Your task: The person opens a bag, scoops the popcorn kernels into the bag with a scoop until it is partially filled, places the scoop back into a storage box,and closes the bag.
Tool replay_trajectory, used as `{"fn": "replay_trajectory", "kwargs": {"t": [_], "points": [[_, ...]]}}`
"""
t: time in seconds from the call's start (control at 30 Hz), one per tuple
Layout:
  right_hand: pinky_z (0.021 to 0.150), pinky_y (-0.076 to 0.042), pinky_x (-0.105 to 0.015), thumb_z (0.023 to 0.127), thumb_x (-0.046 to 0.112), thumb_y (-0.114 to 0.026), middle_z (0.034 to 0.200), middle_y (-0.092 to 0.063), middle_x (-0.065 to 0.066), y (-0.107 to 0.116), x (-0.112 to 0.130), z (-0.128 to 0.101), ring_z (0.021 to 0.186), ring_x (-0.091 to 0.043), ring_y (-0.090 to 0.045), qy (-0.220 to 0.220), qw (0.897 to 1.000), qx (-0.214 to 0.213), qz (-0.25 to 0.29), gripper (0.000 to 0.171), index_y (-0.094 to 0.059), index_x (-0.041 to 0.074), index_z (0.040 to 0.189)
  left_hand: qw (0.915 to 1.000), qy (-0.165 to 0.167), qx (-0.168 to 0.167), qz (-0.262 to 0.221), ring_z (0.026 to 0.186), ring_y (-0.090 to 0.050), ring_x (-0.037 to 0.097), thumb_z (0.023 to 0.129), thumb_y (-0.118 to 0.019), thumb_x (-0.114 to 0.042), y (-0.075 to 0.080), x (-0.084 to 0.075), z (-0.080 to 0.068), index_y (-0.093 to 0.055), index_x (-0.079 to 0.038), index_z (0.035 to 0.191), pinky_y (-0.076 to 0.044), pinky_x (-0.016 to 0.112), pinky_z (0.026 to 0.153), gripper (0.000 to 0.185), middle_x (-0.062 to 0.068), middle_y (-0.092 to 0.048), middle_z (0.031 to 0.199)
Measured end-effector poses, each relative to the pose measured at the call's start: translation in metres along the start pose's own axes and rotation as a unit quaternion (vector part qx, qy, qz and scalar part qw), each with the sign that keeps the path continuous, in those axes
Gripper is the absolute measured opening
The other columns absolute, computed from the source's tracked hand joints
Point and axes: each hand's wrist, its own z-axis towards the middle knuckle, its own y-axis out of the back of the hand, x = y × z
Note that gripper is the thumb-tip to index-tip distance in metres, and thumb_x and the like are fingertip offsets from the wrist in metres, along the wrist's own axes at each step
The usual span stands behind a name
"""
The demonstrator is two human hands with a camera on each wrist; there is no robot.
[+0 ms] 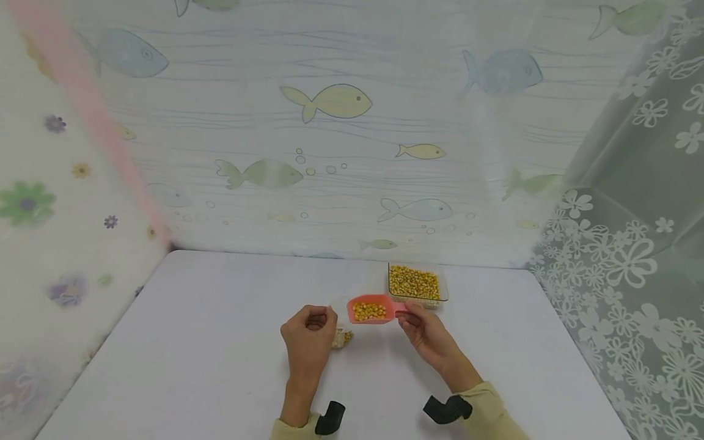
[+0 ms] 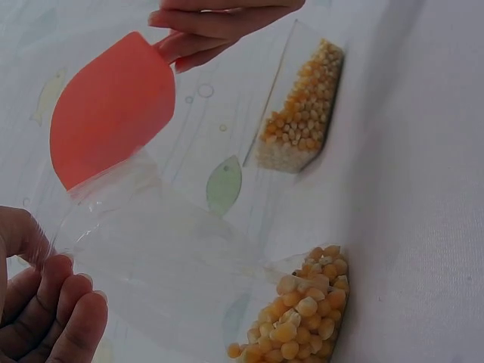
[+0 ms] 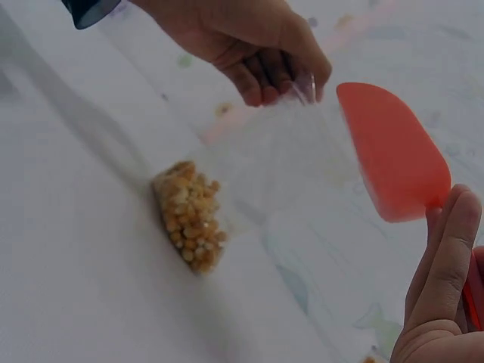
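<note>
The left hand pinches the rim of a clear, floppy plastic bag, holding its mouth up, while a small heap of yellow corn kernels sits in the bag's bottom on the white table. The right hand pinches the handle of an orange plastic scoop loaded with kernels, held just beside the bag's mouth, near the middle of the table.

Beyond it, toward the table's far edge, stands a clear rectangular tray of kernels.

The bag's mouth looks narrow and limp; if it sags or the scoop tips off-line, kernels would likely scatter across the table.

The bag is nearly invisible from the head view, how wide its mouth stands open cannot be made out, and the right wrist view crops that hand's grip.
</note>
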Motion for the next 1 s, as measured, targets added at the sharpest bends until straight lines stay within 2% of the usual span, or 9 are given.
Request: {"fn": "replay_trajectory", "kwargs": {"t": [0.3,0.47,0.6,1.0], "points": [[0.073,-0.055,-0.011,0.11,0.015,-0.042,0.085,-0.077,-0.003,-0.006,-0.006,0.008,0.076,-0.004,-0.073,0.014,0.998,-0.053,-0.037,0.035,-0.073,0.01,0.093,0.9997,0.007,-0.01,0.021,0.051,-0.057,0.012,0.079,-0.075,0.014,-0.003,-0.001,0.0,-0.071,0.003,0.073,-0.051,0.019,0.051,0.013,0.01,-0.064,0.061],[0.073,-0.055,-0.012,0.11,0.015,-0.045,0.084,-0.077,-0.002,-0.008,-0.011,0.011,0.074,-0.004,-0.072,0.022,0.995,-0.078,-0.066,0.034,-0.074,0.012,0.091,0.9998,0.016,-0.004,0.012,0.053,-0.058,0.01,0.081,-0.077,0.009,-0.002,-0.001,0.0,-0.073,-0.003,0.074,-0.052,0.018,0.053,0.014,0.005,-0.065,0.062],[0.075,-0.056,-0.014,0.109,0.016,-0.047,0.085,-0.077,-0.002,-0.01,-0.013,0.013,0.076,-0.005,-0.072,0.022,0.992,-0.093,-0.085,0.032,-0.074,0.012,0.091,0.9999,0.01,0.001,0.003,0.054,-0.06,0.009,0.083,-0.076,0.005,0.0,0.001,0.0,-0.074,-0.006,0.074,-0.053,0.018,0.054,0.014,0.003,-0.066,0.063],[0.074,-0.056,-0.014,0.109,0.017,-0.049,0.085,-0.077,0.0,-0.013,-0.018,0.01,0.074,-0.004,-0.072,0.026,0.987,-0.088,-0.131,0.027,-0.071,0.013,0.093,1.0,0.008,0.004,0.003,0.054,-0.059,0.01,0.081,-0.077,0.008,0.0,0.003,0.001,-0.073,-0.005,0.074,-0.052,0.019,0.052,0.015,0.002,-0.065,0.062]]}}
